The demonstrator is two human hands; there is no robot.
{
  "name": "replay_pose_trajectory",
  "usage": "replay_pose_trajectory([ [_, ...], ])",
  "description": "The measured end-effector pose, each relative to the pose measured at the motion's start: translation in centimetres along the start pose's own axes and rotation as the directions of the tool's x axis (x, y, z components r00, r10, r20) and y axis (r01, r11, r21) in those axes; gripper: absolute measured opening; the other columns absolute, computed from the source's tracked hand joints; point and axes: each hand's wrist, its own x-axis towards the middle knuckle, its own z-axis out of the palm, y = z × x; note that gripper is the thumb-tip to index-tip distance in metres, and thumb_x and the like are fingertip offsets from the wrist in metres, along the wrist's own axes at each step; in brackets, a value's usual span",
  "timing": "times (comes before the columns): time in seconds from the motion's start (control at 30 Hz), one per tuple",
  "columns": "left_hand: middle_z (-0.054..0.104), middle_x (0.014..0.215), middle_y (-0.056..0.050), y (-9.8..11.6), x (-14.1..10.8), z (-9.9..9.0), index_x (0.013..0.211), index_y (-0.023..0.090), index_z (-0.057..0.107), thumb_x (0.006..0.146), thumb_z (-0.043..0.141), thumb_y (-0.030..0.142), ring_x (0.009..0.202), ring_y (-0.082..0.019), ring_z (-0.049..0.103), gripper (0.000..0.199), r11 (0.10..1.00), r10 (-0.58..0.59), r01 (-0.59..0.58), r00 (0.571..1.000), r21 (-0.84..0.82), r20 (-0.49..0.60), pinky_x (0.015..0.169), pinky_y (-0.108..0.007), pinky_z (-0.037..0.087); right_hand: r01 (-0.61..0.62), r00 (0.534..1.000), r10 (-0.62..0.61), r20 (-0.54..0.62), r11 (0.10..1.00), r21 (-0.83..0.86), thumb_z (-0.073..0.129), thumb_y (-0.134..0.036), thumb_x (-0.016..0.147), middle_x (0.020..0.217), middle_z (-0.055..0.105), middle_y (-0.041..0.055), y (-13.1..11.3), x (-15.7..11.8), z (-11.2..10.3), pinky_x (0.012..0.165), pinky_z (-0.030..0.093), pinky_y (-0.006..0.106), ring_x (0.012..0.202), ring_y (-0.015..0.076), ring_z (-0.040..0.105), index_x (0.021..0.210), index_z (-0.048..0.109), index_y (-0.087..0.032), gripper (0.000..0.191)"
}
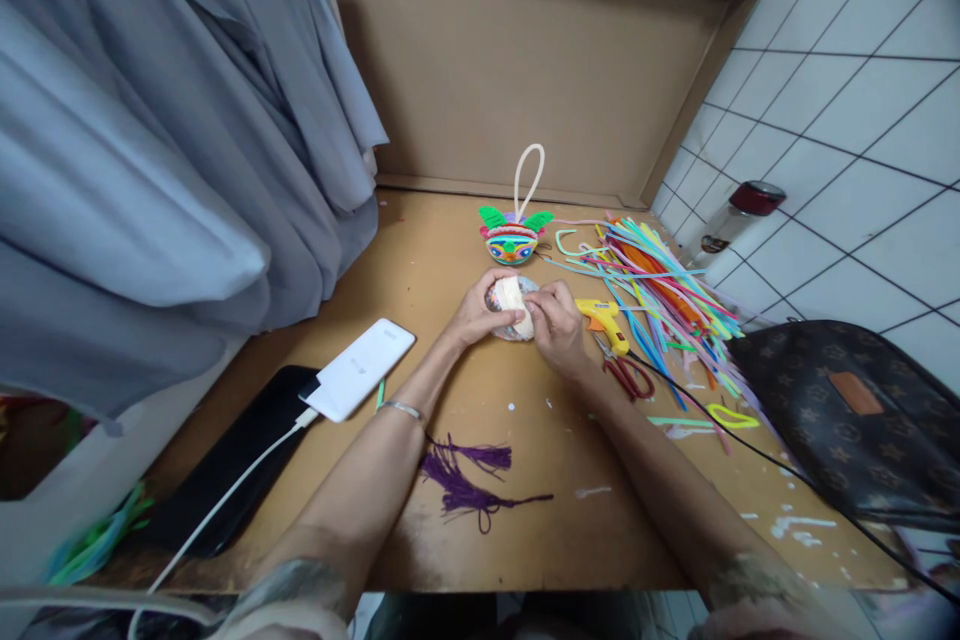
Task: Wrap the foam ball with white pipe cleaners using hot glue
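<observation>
From the head view I see both hands close together over the wooden table, the left hand (pixel 486 308) gripping a small round piece with a cream top (pixel 511 305) and the right hand (pixel 556 320) pinching its edge. Just beyond stands a colourful mask-like ornament (pixel 511 238). To the right lie a yellow glue gun (pixel 606 322), red-handled scissors (pixel 628 378) and bright craft stems (pixel 664 275); nearer, purple tassels (pixel 469 480).

On the wooden tabletop (pixel 547 410) I see a white power bank (pixel 360 368), purple tassels (pixel 469 485), a lion-head ornament (pixel 512 242), a yellow glue gun (pixel 606 323), red-handled scissors (pixel 630 378) and many colourful pipe cleaners (pixel 667 285).
</observation>
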Motion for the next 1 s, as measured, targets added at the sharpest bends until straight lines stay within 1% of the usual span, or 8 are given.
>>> replay_pose_trajectory([
  [0.13, 0.069, 0.117, -0.009, 0.17, -0.01, 0.11, 0.118, 0.016, 0.062, 0.061, 0.086, 0.04, 0.104, -0.023, 0.064, 0.066, 0.999, 0.031, -0.03, 0.999, 0.03, -0.011, 0.091, -0.033, 0.052, -0.003, 1.0, 0.003, 0.019, 1.0, 0.01, 0.044, -0.023, 0.102, 0.088, 0.055, 0.0054, 0.14, -0.08, 0.08, 0.072, 0.048, 0.033, 0.082, 0.0195, 0.058, 0.101, 0.067, -0.023, 0.023],
  [0.27, 0.069, 0.119, -0.01, 0.23, 0.02, 0.1, 0.116, 0.016, 0.062, 0.061, 0.085, 0.038, 0.107, -0.025, 0.064, 0.064, 0.999, 0.028, -0.027, 1.0, 0.026, -0.012, 0.094, -0.035, 0.052, -0.015, 0.999, 0.015, 0.044, 1.0, 0.001, 0.043, -0.023, 0.102, 0.089, 0.057, 0.0066, 0.25, -0.16, 0.11, 0.074, 0.049, 0.034, 0.084, 0.0206, 0.059, 0.102, 0.066, -0.023, 0.023],
  [0.4, 0.069, 0.119, -0.011, 0.01, 0.09, 0.08, 0.115, 0.016, 0.062, 0.061, 0.085, 0.04, 0.109, -0.026, 0.065, 0.063, 0.999, 0.036, -0.036, 0.999, 0.005, -0.011, 0.094, -0.036, 0.052, -0.013, 0.998, 0.012, 0.064, 1.0, 0.004, 0.043, -0.023, 0.102, 0.09, 0.059, 0.0069, 0.22, -0.06, 0.01, 0.076, 0.05, 0.034, 0.086, 0.0207, 0.06, 0.102, 0.066, -0.023, 0.023],
  [0.53, 0.069, 0.121, -0.011, -0.33, 0.19, 0.08, 0.112, 0.017, 0.063, 0.061, 0.086, 0.042, 0.111, -0.027, 0.065, 0.062, 0.999, 0.046, -0.046, 0.999, -0.012, -0.029, 0.098, -0.037, 0.051, 0.019, 0.998, -0.019, 0.067, 1.0, 0.013, 0.043, -0.021, 0.102, 0.09, 0.061, 0.0074, 0.21, 0.12, -0.13, 0.076, 0.049, 0.033, 0.085, 0.0211, 0.06, 0.102, 0.066, -0.021, 0.023],
  [0.6, 0.069, 0.123, -0.012, -0.44, 0.23, 0.07, 0.11, 0.017, 0.064, 0.06, 0.088, 0.043, 0.112, -0.027, 0.065, 0.061, 0.999, 0.044, -0.045, 0.998, -0.021, -0.039, 0.099, -0.037, 0.05, 0.028, 0.997, -0.028, 0.07, 1.0, 0.001, 0.043, -0.02, 0.102, 0.089, 0.061, 0.0077, 0.24, 0.18, -0.17, 0.075, 0.049, 0.033, 0.085, 0.0211, 0.06, 0.102, 0.067, -0.02, 0.024],
  [0.7, 0.069, 0.123, -0.012, -0.51, 0.27, 0.05, 0.109, 0.017, 0.064, 0.06, 0.089, 0.046, 0.112, -0.026, 0.065, 0.061, 0.999, 0.036, -0.037, 0.998, -0.026, -0.047, 0.099, -0.036, 0.051, 0.009, 0.996, -0.009, 0.087, 1.0, -0.004, 0.043, -0.02, 0.102, 0.089, 0.061, 0.0074, 0.32, 0.21, -0.21, 0.075, 0.049, 0.033, 0.084, 0.021, 0.06, 0.102, 0.067, -0.021, 0.024],
  [0.8, 0.069, 0.124, -0.012, -0.49, 0.28, 0.03, 0.108, 0.017, 0.064, 0.06, 0.089, 0.047, 0.11, -0.025, 0.066, 0.062, 0.999, 0.023, -0.025, 0.999, -0.034, -0.048, 0.098, -0.036, 0.051, -0.009, 0.994, 0.009, 0.108, 1.0, 0.002, 0.043, -0.02, 0.101, 0.09, 0.06, 0.0072, 0.42, 0.2, -0.2, 0.075, 0.049, 0.033, 0.085, 0.021, 0.06, 0.103, 0.068, -0.021, 0.025],
  [1.0, 0.069, 0.125, -0.012, -0.28, 0.22, -0.05, 0.106, 0.017, 0.065, 0.061, 0.088, 0.05, 0.111, -0.026, 0.065, 0.06, 1.0, 0.0, -0.001, 0.999, -0.026, -0.038, 0.097, -0.037, 0.051, -0.002, 0.993, 0.002, 0.122, 1.0, -0.001, 0.041, -0.021, 0.101, 0.089, 0.06, 0.0063, 0.56, 0.26, -0.2, 0.074, 0.049, 0.033, 0.085, 0.0203, 0.06, 0.107, 0.069, -0.023, 0.028],
])
